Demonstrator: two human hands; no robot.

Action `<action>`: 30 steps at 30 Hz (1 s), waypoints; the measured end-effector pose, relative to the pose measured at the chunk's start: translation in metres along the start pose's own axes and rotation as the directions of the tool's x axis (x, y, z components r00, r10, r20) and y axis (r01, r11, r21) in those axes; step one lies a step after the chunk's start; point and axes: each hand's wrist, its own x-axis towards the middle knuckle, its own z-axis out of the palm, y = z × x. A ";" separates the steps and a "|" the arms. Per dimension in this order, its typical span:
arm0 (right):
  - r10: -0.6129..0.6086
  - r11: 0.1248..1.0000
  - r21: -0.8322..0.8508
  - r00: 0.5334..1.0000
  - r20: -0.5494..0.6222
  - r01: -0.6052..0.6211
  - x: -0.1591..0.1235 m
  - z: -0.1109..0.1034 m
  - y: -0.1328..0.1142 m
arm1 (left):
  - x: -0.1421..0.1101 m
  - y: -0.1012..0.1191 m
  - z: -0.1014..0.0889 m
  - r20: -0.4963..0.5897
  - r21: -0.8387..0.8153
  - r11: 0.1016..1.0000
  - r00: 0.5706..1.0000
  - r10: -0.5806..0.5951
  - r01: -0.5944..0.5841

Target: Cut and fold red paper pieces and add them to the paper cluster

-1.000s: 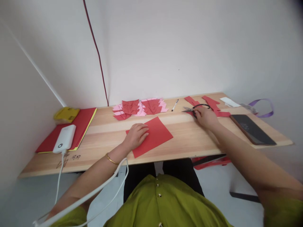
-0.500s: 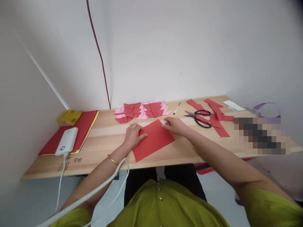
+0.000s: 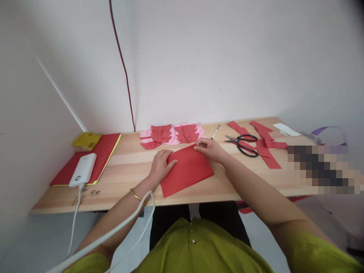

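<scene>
The left hand (image 3: 162, 166) lies loosely spread along the left edge of the red paper sheet (image 3: 186, 170), thumb on top, while the right hand (image 3: 209, 148) pinches the sheet's far right corner between thumb and fingers. The sheet lies flat at the near side of the bench, its right edge seeming to show more than one layer. It should be very light and fairly crisp, easy to bend or crease and apt to slide if unweighted; edges and corners look the best places to take hold, with a flat palm to steady it. Beyond the sheet are frilled red and pink paper pieces (image 3: 186, 134) and a pen (image 3: 215, 131); to its right, black-handled scissors (image 3: 238, 140) among red paper strips (image 3: 270, 161); well to its left, a white power bank (image 3: 85, 167) on a red stack edged in yellow. The bench (image 3: 127, 167) is pale, smooth-looking wood, likely offering little grip. It stands against a plain whitish wall (image 3: 182, 57) beyond the sheet, where a dark red cord (image 3: 126, 76) hangs.
</scene>
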 end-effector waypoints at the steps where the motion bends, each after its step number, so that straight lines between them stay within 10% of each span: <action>1: -0.017 1.000 0.015 1.000 -0.023 0.017 0.000 0.001 -0.001 | -0.001 -0.001 0.000 -0.002 -0.031 0.999 1.000 -0.013 0.013; 15: 0.045 0.961 0.245 0.947 0.317 -0.128 -0.008 -0.016 -0.019 | 0.004 -0.004 -0.032 -0.106 -0.183 0.966 0.973 -0.206 0.185; 19: 0.069 0.985 0.131 0.948 0.311 -0.114 -0.009 -0.024 -0.021 | 0.005 -0.023 -0.066 -0.321 -0.209 0.934 0.882 -0.346 0.290; 25: 0.138 0.949 0.245 0.958 0.251 -0.201 -0.012 -0.034 -0.022 | -0.015 -0.088 -0.128 -0.602 -0.078 0.801 0.612 -0.513 0.594; 30: 0.130 0.931 0.323 0.982 0.136 -0.168 -0.010 -0.042 -0.020 | -0.037 -0.137 -0.155 -0.587 0.100 0.667 0.585 -0.560 0.738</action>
